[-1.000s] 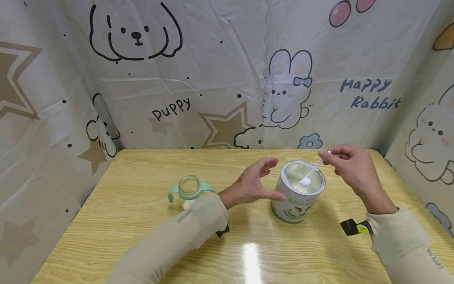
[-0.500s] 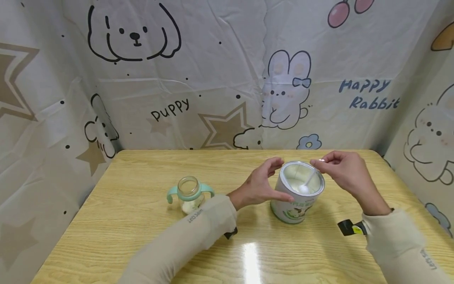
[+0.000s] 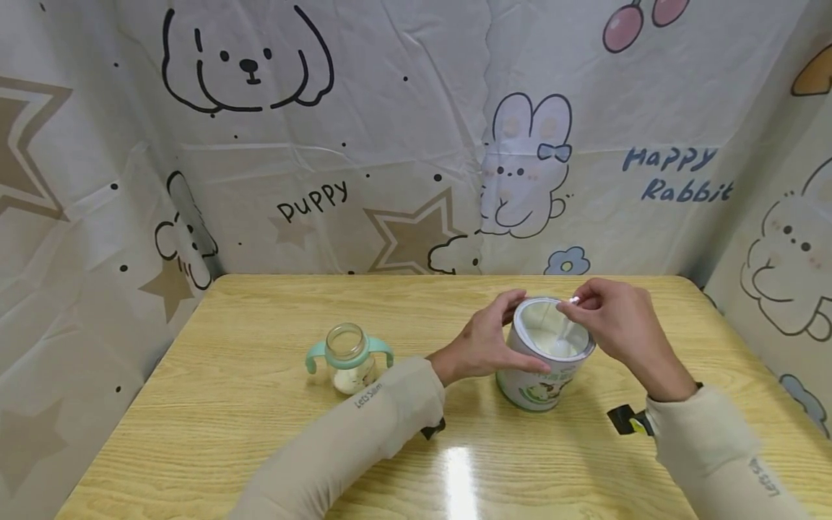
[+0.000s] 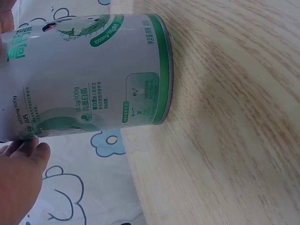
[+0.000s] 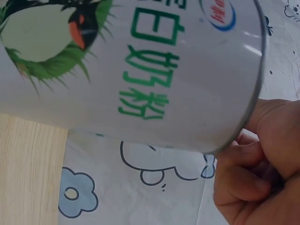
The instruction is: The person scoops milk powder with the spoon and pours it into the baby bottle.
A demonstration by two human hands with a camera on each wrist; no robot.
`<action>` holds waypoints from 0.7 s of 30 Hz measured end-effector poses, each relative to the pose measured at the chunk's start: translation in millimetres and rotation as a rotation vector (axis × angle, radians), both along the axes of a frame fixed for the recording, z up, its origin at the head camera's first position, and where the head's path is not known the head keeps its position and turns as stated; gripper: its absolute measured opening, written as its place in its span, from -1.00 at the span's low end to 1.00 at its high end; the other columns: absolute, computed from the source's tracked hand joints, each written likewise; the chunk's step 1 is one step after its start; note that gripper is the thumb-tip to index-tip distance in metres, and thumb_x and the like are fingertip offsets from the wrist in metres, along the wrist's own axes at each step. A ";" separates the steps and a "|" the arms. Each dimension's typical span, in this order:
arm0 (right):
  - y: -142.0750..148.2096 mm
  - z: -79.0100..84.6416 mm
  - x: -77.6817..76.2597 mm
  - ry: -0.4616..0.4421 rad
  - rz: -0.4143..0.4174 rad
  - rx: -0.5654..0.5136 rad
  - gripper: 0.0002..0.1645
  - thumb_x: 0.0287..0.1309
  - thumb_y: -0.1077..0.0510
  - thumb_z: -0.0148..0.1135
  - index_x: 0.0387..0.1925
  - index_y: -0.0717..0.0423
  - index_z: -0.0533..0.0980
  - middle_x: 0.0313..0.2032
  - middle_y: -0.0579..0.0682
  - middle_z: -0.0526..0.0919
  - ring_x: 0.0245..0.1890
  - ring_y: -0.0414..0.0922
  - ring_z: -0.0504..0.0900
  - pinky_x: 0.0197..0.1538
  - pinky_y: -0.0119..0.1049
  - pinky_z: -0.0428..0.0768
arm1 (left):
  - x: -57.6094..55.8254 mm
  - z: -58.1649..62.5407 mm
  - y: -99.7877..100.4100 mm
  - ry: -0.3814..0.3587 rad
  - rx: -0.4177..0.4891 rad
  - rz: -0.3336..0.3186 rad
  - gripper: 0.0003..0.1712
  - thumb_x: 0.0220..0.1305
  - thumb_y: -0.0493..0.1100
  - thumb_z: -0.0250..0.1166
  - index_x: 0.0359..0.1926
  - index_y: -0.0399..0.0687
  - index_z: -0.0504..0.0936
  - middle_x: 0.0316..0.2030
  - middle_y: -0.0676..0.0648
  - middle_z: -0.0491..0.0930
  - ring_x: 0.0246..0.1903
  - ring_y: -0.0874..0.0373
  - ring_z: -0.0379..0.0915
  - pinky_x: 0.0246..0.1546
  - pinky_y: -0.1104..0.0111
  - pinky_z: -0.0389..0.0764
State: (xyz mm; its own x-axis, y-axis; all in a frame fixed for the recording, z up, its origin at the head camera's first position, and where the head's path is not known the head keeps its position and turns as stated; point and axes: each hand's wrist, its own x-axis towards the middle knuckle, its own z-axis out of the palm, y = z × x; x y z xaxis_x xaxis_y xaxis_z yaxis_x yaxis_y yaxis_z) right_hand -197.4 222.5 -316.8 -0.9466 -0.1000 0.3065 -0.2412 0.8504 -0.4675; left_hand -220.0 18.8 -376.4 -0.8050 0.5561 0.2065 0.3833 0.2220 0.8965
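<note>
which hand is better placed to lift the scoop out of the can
The right hand, most likely: it pinches the scoop by its handle, while the left hand holds the can from the side.

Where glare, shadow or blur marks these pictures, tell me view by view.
Head view: a white glare streak on the table near the frame's bottom edge, the pale scoop hard to make out inside the can; left wrist view: a soft shadow on the table beside the can; right wrist view: small pale highlights on the can.
</note>
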 end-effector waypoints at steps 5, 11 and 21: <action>-6.3 -0.6 0.2 0.032 0.028 0.027 -0.76 0.11 0.18 0.48 -0.35 0.30 0.63 -0.47 0.11 0.70 -0.47 0.00 0.61 -0.55 -0.29 0.51 | 1.0 1.5 -0.7 -0.016 -0.006 0.004 0.25 -0.09 -0.16 0.67 0.52 -0.13 0.08 0.38 -0.06 0.31 0.35 0.08 0.28 0.34 0.30 0.35; -12.8 0.8 0.5 -0.016 0.063 0.017 -0.79 0.13 0.18 0.48 -0.35 0.26 0.64 -0.46 0.06 0.70 -0.48 -0.06 0.59 -0.56 -0.32 0.51 | 2.1 2.0 -1.4 -0.027 -0.019 0.012 0.24 -0.08 -0.14 0.67 0.52 -0.10 0.08 0.38 -0.04 0.30 0.35 0.11 0.28 0.32 0.32 0.36; -17.1 0.7 0.9 -0.029 0.112 -0.004 -0.84 0.14 0.18 0.46 -0.35 0.22 0.67 -0.43 0.05 0.73 -0.41 -0.03 0.64 -0.50 -0.31 0.54 | 2.4 1.3 -0.9 -0.017 -0.022 0.015 0.22 -0.07 -0.13 0.66 0.51 -0.09 0.09 0.38 -0.04 0.30 0.35 0.09 0.28 0.33 0.32 0.36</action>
State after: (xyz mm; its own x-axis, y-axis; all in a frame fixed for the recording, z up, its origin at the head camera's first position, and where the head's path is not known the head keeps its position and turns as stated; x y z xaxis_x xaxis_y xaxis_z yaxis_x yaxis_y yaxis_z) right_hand -196.5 205.4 -316.1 -0.9380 -0.2045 0.2800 -0.3211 0.8171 -0.4788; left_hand -217.6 18.0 -375.1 -0.8164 0.5484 0.1812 0.3650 0.2469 0.8977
